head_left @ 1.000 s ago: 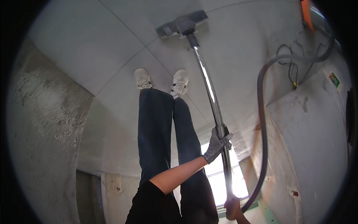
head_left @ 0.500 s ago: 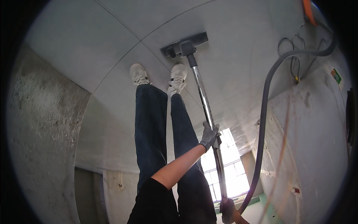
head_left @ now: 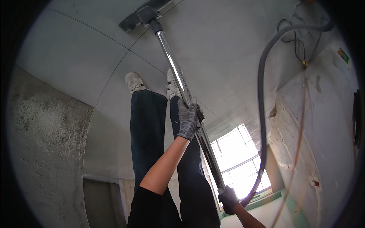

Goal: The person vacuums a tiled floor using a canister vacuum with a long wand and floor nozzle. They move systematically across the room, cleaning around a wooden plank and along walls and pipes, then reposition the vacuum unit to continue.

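A vacuum cleaner wand (head_left: 171, 60), a shiny metal tube, slants up and left across the view. Its wide dark floor head (head_left: 146, 14) rests on the grey tiled floor (head_left: 95, 64) ahead of my shoes. My left hand (head_left: 189, 117), in a grey knit glove, is closed around the middle of the tube. Lower down, my right hand (head_left: 229, 199), gloved too, grips the wand's near end. From beside that hand a grey ribbed hose (head_left: 261, 95) rises and curves off to the far right. The underside of each grip is hidden.
My white shoes (head_left: 134, 81) stand on the floor below the head. A rough concrete wall (head_left: 49, 125) bounds the left side. To the right are a stained wall (head_left: 327, 114), loose dark cables (head_left: 294, 38) and a hanging reddish cord (head_left: 302, 133). A bright window (head_left: 239, 152) shows at lower right.
The floor head has slid forward and left across the tiles. Both hands have moved up with the wand, still gripping it, and the hose has shifted slightly left.
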Available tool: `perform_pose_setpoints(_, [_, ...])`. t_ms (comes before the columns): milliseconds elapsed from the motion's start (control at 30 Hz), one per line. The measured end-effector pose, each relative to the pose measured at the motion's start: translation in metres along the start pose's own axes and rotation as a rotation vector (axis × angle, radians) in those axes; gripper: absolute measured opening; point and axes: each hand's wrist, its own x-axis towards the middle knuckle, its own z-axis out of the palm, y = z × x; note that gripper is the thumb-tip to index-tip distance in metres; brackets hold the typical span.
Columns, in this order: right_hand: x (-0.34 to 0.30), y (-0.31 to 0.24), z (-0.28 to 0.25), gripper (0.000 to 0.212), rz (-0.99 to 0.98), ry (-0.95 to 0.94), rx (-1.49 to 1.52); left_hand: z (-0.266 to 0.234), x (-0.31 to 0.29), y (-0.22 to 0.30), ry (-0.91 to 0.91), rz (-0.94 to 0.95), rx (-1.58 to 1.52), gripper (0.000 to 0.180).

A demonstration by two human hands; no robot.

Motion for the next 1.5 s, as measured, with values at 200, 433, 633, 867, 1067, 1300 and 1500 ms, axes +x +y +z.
perform_pose_setpoints(200, [-0.021,0.078,0.009,0.042,0.305,0.064,0.184,-0.005,-0.046,-0.085,-0.005,-0.382,0.316,0.027])
perform_pose_setpoints(433, [-0.038,0.101,0.011,0.046,-0.02,0.103,-0.382,-0.007,-0.06,-0.085,0.047,-0.353,0.15,0.036])
perform_pose_setpoints(633, [0.019,-0.062,-0.003,0.043,-0.079,0.072,-0.03,-0.02,-0.015,0.038,-0.031,-0.005,-0.062,0.029])
perform_pose_setpoints(867, [0.004,-0.023,0.006,0.026,-0.103,0.129,0.212,-0.015,-0.055,-0.016,0.035,-0.027,0.034,0.038])
perform_pose_setpoints(1067, [-0.049,0.124,-0.012,0.01,-0.024,0.116,-0.338,-0.01,-0.129,-0.141,-0.334,-1.03,-0.096,0.06])
perform_pose_setpoints(1300, [-0.057,0.084,-0.009,0.032,-0.094,0.284,-0.097,0.009,-0.121,-0.111,-0.239,-0.871,0.03,0.051])
perform_pose_setpoints(1500, [0.057,-0.167,-0.038,0.049,-0.306,0.204,-0.265,-0.043,0.019,0.085,-0.304,-0.08,-0.557,0.035])
